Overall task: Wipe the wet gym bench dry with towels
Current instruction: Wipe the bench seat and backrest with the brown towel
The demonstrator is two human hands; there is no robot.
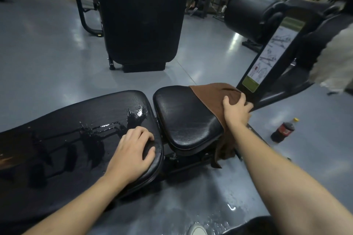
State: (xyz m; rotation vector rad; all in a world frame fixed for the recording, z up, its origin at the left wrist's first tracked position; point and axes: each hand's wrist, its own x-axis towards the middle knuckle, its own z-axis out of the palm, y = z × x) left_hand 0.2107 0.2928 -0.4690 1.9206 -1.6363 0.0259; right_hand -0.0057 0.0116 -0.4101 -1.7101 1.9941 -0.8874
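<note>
The black gym bench has a long back pad (66, 139) streaked with puddles of water and a smaller seat pad (183, 116) to its right. A brown towel (212, 91) is draped over the seat pad's right edge and hangs down its side. My right hand (236, 109) presses on the towel, fingers curled into the cloth. My left hand (131, 150) rests flat on the right end of the back pad, fingers over its edge, holding nothing.
A cola bottle (282, 129) lies on the grey floor to the right. A machine arm with an instruction label (267, 59) rises behind the seat. A black upright pad (141, 15) stands ahead. Water lies on the floor (219, 213) near me.
</note>
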